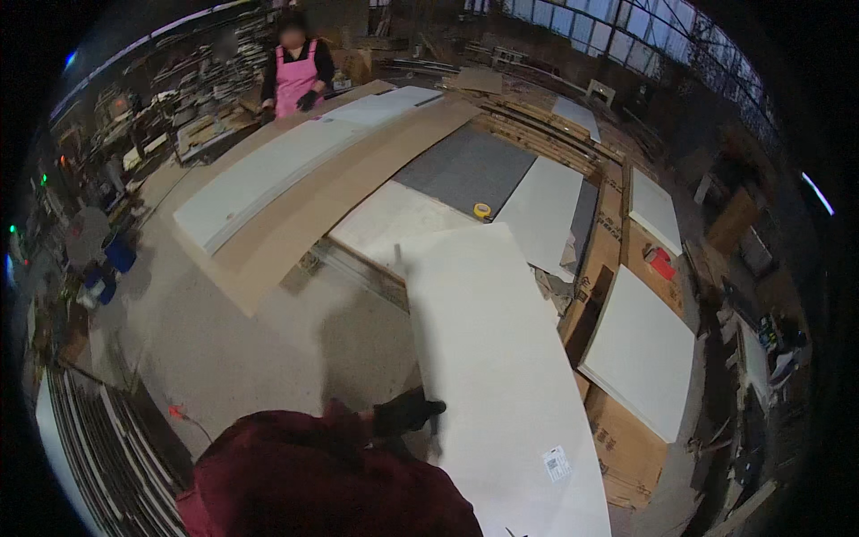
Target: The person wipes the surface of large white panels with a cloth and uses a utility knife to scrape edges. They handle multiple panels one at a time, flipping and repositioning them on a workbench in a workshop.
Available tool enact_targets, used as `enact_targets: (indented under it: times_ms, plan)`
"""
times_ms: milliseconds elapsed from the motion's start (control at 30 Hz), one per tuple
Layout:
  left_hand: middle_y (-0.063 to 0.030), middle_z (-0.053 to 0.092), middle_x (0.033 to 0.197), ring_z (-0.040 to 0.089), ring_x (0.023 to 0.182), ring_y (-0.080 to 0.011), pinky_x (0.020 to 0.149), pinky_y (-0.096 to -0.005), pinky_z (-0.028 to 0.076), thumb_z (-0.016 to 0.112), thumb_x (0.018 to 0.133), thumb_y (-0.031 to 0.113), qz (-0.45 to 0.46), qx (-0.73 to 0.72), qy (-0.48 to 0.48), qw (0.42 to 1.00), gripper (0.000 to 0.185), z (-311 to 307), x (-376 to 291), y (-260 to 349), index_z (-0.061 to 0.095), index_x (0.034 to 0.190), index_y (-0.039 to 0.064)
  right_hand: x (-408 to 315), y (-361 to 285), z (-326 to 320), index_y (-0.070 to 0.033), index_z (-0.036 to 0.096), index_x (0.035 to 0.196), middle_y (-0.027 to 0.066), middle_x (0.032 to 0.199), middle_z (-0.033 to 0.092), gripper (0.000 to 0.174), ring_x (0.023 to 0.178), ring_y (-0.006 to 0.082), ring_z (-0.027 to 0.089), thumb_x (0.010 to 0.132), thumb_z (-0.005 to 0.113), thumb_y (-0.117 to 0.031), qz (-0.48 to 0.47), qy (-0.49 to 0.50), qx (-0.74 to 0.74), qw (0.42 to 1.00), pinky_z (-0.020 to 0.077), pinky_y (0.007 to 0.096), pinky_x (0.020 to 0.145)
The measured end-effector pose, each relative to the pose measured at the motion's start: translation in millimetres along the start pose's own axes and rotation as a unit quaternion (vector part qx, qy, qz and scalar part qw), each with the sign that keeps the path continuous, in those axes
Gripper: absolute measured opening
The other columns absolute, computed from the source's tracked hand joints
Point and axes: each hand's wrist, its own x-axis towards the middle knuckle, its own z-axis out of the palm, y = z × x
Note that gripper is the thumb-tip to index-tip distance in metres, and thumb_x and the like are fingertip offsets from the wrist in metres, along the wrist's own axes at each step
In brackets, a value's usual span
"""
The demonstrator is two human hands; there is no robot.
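A long white board (496,349) stretches in front of me from the bottom of the view towards the middle. It bears a printed label (556,464) near its lower right edge. My left hand (408,411), in a black glove, grips the board's left edge, with the thumb reaching towards its top face. My right hand is out of view. A small dark tip at the bottom rim, over the board, is too little to identify. The board's far end lies over or close to a pale panel (402,215) and another white panel (543,208).
A person (295,74) in a pink apron and dark gloves stands behind long white panels (302,154) on a brown sheet (349,194). A yellow tape roll (482,211), cardboard (621,443) and stacked white panels (644,356) lie ahead and right. Upright boards (107,456) stand at left.
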Motion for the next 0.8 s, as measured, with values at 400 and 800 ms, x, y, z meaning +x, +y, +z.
enact_targets:
  times_ms: [400, 800]
  plan:
    - [-0.0035, 0.061, 0.073, 0.059, 0.063, -0.0123, 0.055, -0.0296, 0.048, 0.063, 0.087, 0.017, -0.107, -0.279, -0.166, 0.94, 0.022, -70, 267, 53, 0.061, 0.103, 0.002, 97, -23, 108, 0.003, 0.056, 0.11, 0.0098, 0.078, 0.064, 0.031, 0.068, 0.0181, 0.059, 0.093, 0.052, -0.023, 0.094, 0.062, 0.085, 0.99, 0.0468, 0.0328, 0.055]
    - [-0.0033, 0.063, 0.09, 0.056, 0.076, -0.0124, 0.071, -0.0316, 0.049, 0.062, 0.086, 0.023, 0.014, -0.067, -0.11, 0.992, 0.027, -149, 469, 94, 0.059, 0.105, 0.004, 141, -12, 190, 0.003, 0.052, 0.121, 0.0097, 0.078, 0.063, 0.037, 0.07, 0.0189, 0.061, 0.092, 0.053, -0.021, 0.174, 0.036, 0.385, 0.906, 0.0484, 0.0321, 0.054]
